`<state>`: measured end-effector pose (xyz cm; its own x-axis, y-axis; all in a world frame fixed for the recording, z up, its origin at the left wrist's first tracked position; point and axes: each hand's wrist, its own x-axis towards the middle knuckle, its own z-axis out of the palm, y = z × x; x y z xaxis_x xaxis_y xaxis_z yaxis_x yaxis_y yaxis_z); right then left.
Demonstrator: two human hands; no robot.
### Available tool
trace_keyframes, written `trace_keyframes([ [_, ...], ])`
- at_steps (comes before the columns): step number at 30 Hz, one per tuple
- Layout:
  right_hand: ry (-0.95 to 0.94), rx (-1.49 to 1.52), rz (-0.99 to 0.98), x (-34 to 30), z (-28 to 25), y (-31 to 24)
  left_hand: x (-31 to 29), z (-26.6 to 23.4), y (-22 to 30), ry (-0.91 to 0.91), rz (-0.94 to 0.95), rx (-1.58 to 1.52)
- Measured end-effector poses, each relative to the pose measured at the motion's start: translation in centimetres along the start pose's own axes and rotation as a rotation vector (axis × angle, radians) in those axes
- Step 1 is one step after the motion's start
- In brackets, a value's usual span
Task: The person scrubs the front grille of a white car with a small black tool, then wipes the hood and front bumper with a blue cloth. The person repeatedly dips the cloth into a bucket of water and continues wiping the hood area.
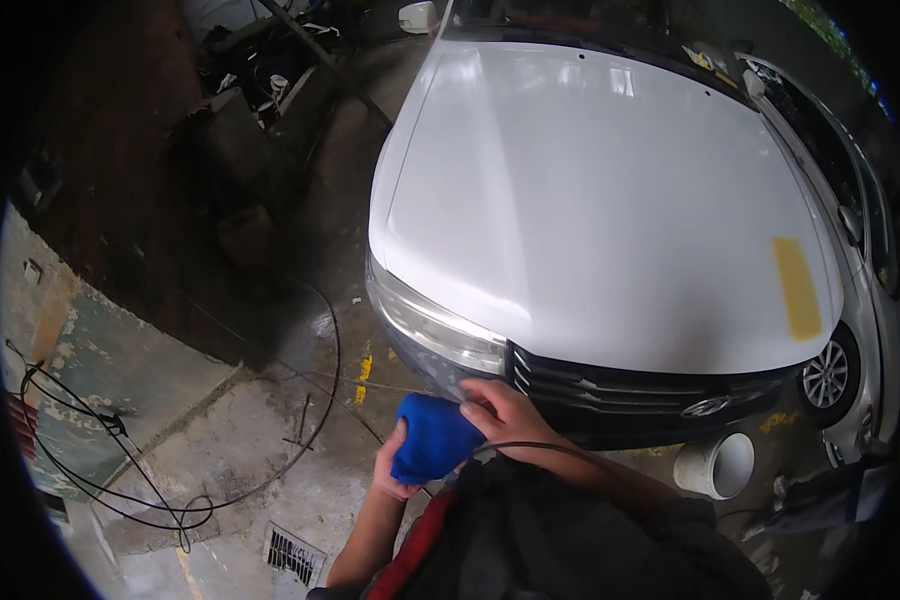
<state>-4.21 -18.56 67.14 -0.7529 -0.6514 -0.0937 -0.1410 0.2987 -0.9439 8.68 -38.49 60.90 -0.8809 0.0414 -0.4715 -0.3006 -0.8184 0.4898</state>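
Observation:
A bunched blue cloth is in front of my body, close to the white car's front corner. My left hand is closed around its left and lower side, with the thumb up along the edge. My right hand is at the cloth's upper right, fingers bent and thumb against the fabric; part of its grip is hidden. Just beyond my hands are the headlight and the grey-patched bumper. A dark hose or cord crosses over my right forearm.
The car's white hood fills the far side, with a yellow patch at right. A white bucket lies tipped by the bumper. Black cables loop over the floor at left, near a drain grate. Another car stands at right.

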Motion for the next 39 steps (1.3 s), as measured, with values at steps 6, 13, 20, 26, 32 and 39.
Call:
trace_keyframes([
  [6, -0.121, 0.002, -0.061, -2.1, -6.1, 5.0, 2.5, 5.6, 10.7, 0.239, 0.656, 0.173],
  [13, -0.201, 0.089, 0.716, -10.7, -6.0, 18.6, 13.9, 15.1, 13.0, -0.126, 1.032, 1.848],
  [20, 0.471, 0.052, 1.147, -29.6, 8.1, 39.9, 24.9, 18.3, 18.1, -0.165, 1.080, 2.040],
  [26, 0.874, 0.647, 1.460, -25.3, 17.6, 28.2, 43.2, 21.0, 31.9, -0.359, 1.322, 2.088],
  [32, 0.893, 0.749, 1.150, -24.2, 25.2, 26.7, 60.6, 24.7, 39.6, 0.318, 1.252, 2.138],
  [39, 0.886, 0.603, 1.224, -19.3, 21.3, 23.7, 51.0, 22.7, 31.6, 0.070, 1.315, 2.197],
])
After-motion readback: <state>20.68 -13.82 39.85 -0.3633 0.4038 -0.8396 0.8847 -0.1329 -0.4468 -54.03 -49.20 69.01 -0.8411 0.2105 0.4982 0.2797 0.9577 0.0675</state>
